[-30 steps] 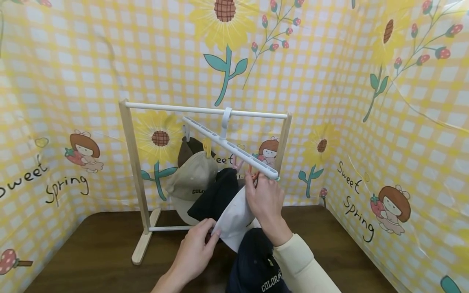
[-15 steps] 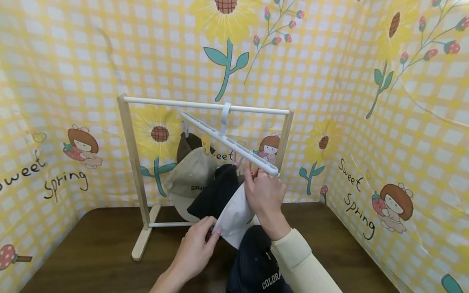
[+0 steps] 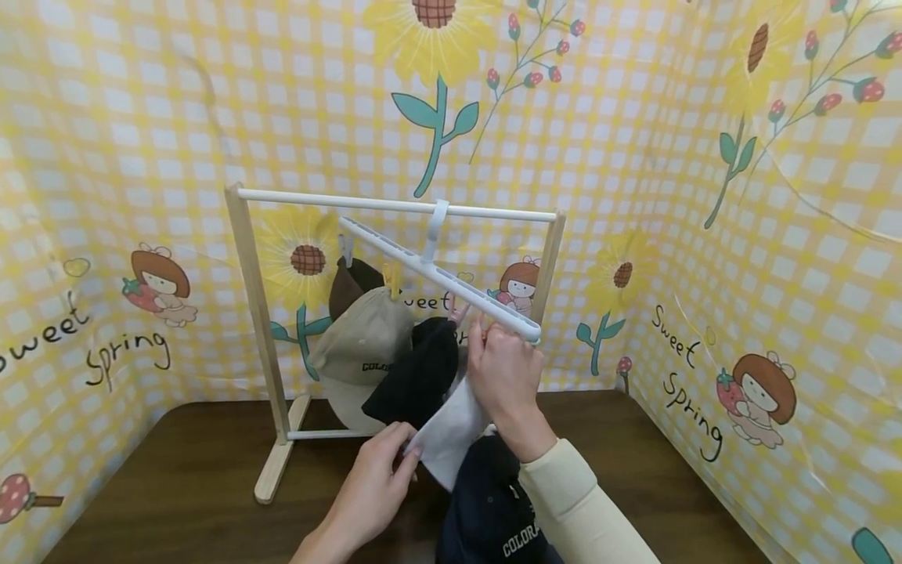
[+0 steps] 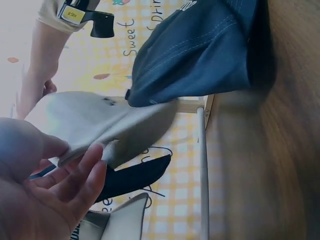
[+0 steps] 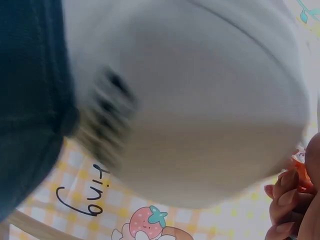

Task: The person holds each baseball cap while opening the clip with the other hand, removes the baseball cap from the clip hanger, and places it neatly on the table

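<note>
My left hand (image 3: pixel 373 478) pinches the edge of a white baseball cap (image 3: pixel 445 435) between thumb and fingers. Up at the near end of a white hanger (image 3: pixel 465 291), my right hand (image 3: pixel 507 372) grips an orange clip (image 5: pixel 301 172), close by the cap's upper part. The white cap hangs tilted between both hands, with blurred dark lettering in the right wrist view. Just below the right wrist, a navy cap (image 3: pixel 486 501) with pale lettering overlaps it. Beyond it on the hanger hang a black cap (image 3: pixel 416 368), a beige cap (image 3: pixel 366 337) and a brown cap (image 3: pixel 345 286).
By its hook, the hanger hangs from the white top bar (image 3: pixel 317 199) of a wooden-legged rack (image 3: pixel 257 313). A yellow clip (image 3: pixel 392 280) and a pink clip (image 3: pixel 458 305) hold caps. Under it lies a dark wooden table (image 3: pixel 176 470), with yellow checked cloth walls (image 3: pixel 127 141) around.
The hanger has swung a little, its far end shifting left with the brown and beige caps. The white cap looks slightly more folded. Both hands keep nearly the same places.
</note>
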